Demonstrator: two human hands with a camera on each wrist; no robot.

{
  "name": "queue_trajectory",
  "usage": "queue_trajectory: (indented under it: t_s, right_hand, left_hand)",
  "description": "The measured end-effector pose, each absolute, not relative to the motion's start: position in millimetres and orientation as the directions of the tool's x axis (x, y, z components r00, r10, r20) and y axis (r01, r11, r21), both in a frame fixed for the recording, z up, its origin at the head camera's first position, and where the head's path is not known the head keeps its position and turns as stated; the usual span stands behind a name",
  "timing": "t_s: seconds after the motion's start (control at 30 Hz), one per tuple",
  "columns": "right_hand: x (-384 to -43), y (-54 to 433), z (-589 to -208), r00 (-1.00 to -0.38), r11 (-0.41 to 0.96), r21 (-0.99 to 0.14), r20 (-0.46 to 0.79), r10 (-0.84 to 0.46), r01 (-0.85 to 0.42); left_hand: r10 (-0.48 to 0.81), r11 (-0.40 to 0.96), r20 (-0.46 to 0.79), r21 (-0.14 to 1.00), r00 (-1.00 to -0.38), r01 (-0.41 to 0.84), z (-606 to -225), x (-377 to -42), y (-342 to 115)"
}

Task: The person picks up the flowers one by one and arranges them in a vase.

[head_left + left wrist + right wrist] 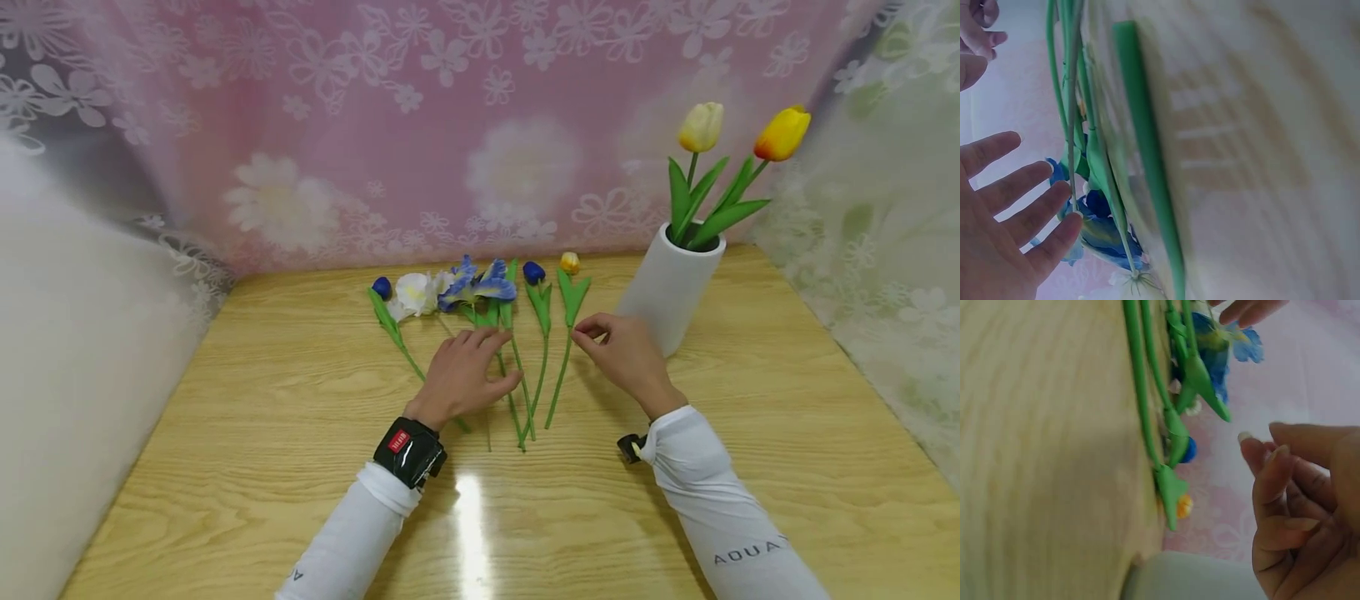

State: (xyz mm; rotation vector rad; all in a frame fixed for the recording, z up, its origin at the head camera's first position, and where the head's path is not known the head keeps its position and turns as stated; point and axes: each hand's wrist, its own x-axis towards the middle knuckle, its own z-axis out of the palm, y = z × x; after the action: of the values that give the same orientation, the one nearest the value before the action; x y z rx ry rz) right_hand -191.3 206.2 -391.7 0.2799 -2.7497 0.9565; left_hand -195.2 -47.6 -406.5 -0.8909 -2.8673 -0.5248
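Observation:
In the head view my left hand (468, 371) hovers palm down over green stems, fingers spread and holding nothing; the left wrist view shows stems beside its fingertips. Under and past it lie a blue iris-like flower (480, 287), a white flower (414, 293) and a blue tulip (382, 288). My right hand (630, 354) is loosely curled, thumb near the index finger; the right wrist view shows nothing between them. Its fingertips overlap the stem of a small yellow tulip (570, 263) in the head view. Another blue tulip (533, 272) lies left of that one.
A tall white vase (667, 292) stands behind my right hand, holding a cream tulip (701, 127) and a yellow-orange tulip (783, 133). The wooden table (247, 467) meets a pink floral curtain (360, 167) at its back edge.

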Motion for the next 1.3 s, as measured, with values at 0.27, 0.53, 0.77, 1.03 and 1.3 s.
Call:
queue_trajectory:
  t_s: [0.27, 0.53, 0.77, 1.03, 1.3]
  right_hand:
    - [-201.4, 203.0, -404.2, -0.99, 0.779, -0.612, 0.098, -0.096, -0.137]
    - [-210.4, 199.3, -408.7, -0.989, 0.778, -0.628, -0.112, -0.093, -0.002]
    - [-217.2, 195.2, -405.8, -0.973, 0.797, -0.604, -0.201, -0.11, 0.034]
    - [-224.5, 195.4, -407.5, -0.956, 0.777, -0.618, -0.281, -0.08, 0.117]
    - [-232.2, 195.7, -409.0, -0.941, 0.73, -0.663, -0.326, -0.086, 0.163]
  left_hand:
    - [0.538, 0.774, 0.202, 0.266, -0.818, 0.575, -409.9, -192.2, -49.6]
    - [0.529, 0.787, 0.206, 0.244, -0.824, 0.566, -411.0, -193.7, -51.1]
    - [0.524, 0.788, 0.225, 0.239, -0.821, 0.568, -409.3, -195.3, -52.5]
    - [0.526, 0.788, 0.216, 0.241, -0.823, 0.567, -407.9, -196.1, -49.3]
    - [0.516, 0.798, 0.205, 0.239, -0.832, 0.554, -407.6, -196.3, -50.6]
